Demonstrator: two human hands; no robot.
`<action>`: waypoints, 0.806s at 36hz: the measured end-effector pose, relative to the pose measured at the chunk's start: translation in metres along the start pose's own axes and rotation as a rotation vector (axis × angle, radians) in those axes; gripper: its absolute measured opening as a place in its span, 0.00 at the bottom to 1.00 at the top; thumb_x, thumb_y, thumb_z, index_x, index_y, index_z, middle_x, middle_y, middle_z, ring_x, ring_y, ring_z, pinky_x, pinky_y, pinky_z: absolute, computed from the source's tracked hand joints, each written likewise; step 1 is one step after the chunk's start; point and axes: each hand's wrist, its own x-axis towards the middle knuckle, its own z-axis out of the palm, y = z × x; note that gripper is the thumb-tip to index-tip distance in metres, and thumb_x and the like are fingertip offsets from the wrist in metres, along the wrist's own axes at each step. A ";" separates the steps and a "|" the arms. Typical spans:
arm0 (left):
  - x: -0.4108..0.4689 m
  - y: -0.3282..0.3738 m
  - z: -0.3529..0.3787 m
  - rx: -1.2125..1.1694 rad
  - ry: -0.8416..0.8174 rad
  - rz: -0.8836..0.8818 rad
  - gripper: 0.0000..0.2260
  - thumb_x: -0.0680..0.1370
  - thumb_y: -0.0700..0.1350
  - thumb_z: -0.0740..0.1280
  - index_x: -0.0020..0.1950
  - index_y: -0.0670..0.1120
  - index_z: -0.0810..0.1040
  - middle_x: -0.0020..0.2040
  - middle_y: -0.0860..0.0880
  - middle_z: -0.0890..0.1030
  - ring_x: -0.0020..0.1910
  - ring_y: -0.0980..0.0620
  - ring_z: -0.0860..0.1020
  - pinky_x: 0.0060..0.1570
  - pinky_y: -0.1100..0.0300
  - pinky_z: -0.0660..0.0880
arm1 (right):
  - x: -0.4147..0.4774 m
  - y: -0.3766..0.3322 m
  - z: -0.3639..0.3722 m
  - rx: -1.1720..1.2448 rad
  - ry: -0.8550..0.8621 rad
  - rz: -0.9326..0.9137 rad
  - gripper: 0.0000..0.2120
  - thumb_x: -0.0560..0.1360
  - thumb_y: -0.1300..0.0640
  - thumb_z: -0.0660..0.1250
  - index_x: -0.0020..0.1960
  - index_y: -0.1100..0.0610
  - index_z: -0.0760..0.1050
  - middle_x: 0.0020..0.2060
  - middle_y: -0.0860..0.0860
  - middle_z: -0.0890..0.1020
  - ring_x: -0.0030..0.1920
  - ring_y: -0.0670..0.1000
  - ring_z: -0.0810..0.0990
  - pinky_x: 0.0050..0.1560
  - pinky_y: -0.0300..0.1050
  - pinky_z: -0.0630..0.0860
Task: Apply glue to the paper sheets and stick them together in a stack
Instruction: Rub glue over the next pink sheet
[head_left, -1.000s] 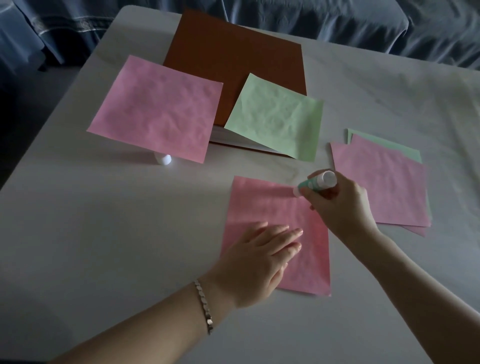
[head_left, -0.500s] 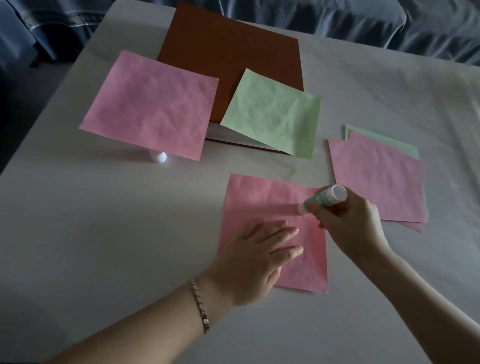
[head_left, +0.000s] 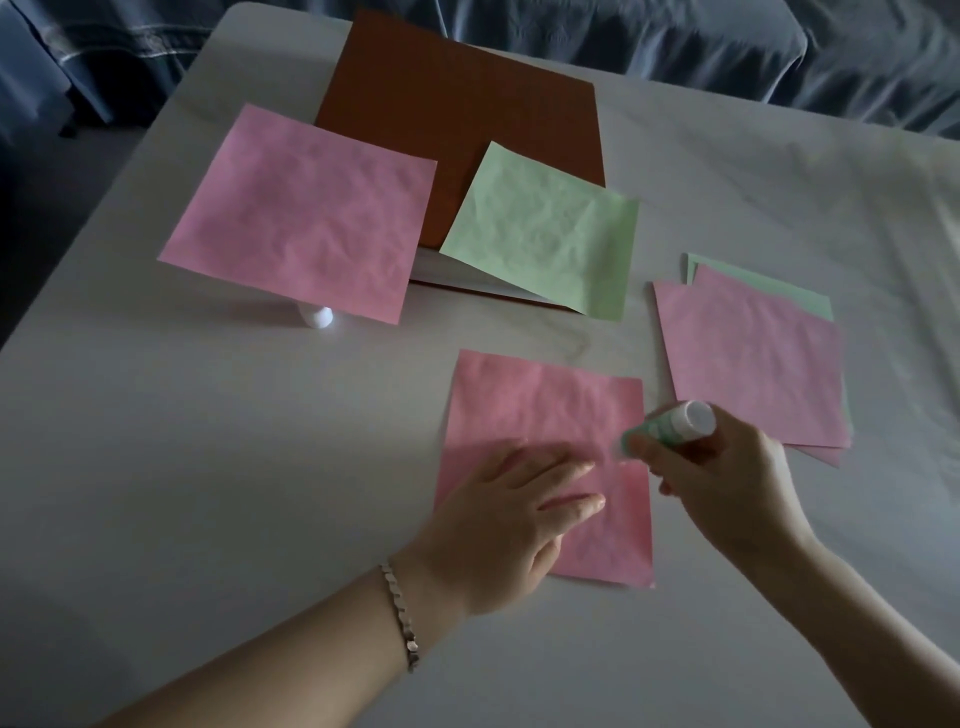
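The left hand (head_left: 514, 525) lies flat on the near half of a pink sheet (head_left: 545, 410), fingers straight and together, I'd say to pin the thin paper so it cannot slide or wrinkle under the glue. Just beyond its fingertips, the right hand (head_left: 727, 488) has its fingers curled round a glue stick (head_left: 670, 423), tilted so the tip meets the sheet near its right edge.

To the right of the right hand, just beside it, waits a pile of sheets (head_left: 753, 364), pink over green, well within reach for the next layer. Farther out, beyond both hands, a green sheet (head_left: 545, 234) and another pink sheet (head_left: 306, 213) lie partly on a brown folder (head_left: 467, 114). A small white cap (head_left: 316, 317) peeks from under that pink one's near edge. Nothing on the table (head_left: 208, 467) blocks the stick's path except the left fingertips themselves, which sit close to the tip.
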 end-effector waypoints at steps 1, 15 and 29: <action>0.000 0.000 0.000 0.005 -0.003 -0.003 0.18 0.75 0.46 0.57 0.61 0.51 0.79 0.65 0.49 0.76 0.66 0.50 0.70 0.67 0.54 0.58 | -0.001 0.003 0.002 -0.001 -0.002 -0.005 0.05 0.66 0.55 0.74 0.35 0.50 0.78 0.27 0.52 0.80 0.31 0.56 0.79 0.36 0.52 0.77; 0.000 0.000 0.001 0.013 0.008 -0.019 0.17 0.75 0.45 0.57 0.61 0.50 0.78 0.66 0.48 0.75 0.67 0.48 0.69 0.67 0.51 0.60 | 0.048 0.004 0.016 0.005 0.160 -0.055 0.09 0.69 0.54 0.72 0.40 0.60 0.76 0.31 0.56 0.81 0.34 0.58 0.80 0.37 0.49 0.77; 0.000 0.000 0.001 0.013 -0.005 -0.030 0.18 0.74 0.46 0.57 0.60 0.51 0.79 0.65 0.48 0.75 0.66 0.48 0.72 0.65 0.51 0.61 | 0.007 0.010 0.007 0.001 0.102 -0.004 0.08 0.67 0.54 0.73 0.34 0.56 0.77 0.28 0.57 0.80 0.32 0.60 0.79 0.35 0.53 0.77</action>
